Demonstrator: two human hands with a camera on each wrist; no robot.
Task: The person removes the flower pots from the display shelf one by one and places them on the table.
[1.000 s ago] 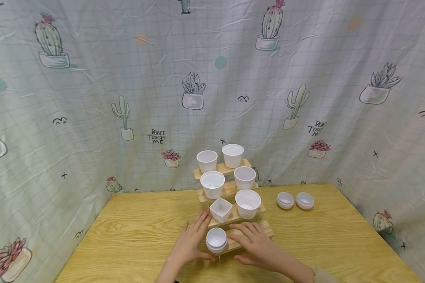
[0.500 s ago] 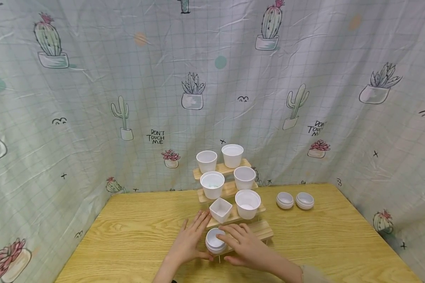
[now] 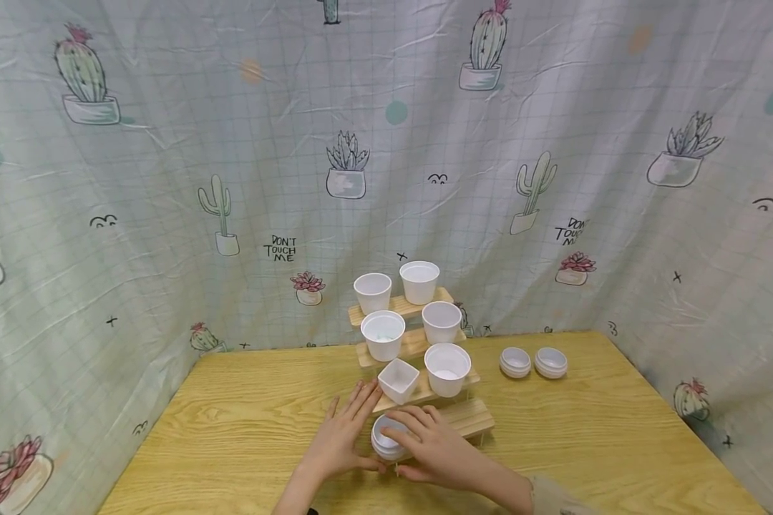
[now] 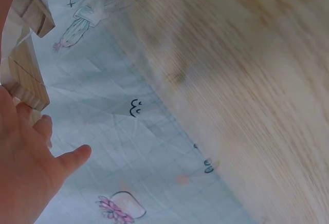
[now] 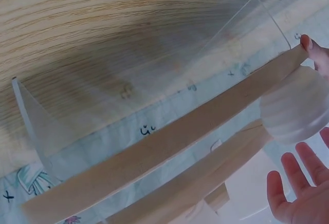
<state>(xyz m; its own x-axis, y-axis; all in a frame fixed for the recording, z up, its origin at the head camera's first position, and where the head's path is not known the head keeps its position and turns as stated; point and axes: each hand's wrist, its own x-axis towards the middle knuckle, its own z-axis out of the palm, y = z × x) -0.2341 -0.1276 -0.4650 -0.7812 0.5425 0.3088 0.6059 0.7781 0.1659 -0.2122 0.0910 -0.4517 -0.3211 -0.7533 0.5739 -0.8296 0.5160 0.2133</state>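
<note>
A squat, ribbed white pot point(image 3: 383, 449) sits at the left end of the stepped wooden stand's point(image 3: 470, 416) bottom board. The right hand point(image 3: 434, 449) arches over it, fingers hiding some of its rim; I can't tell whether they grip it. Beside it, the left hand point(image 3: 338, 440) has its fingers straight, reaching towards a square pot point(image 3: 399, 381). Lettering on the curtain point(image 3: 264, 129) reads "DON'T TOUCH ME". Five cups point(image 3: 446, 386) share the upper boards; two small pots point(image 3: 514, 365) sit rightward on the surface point(image 3: 251, 422).
</note>
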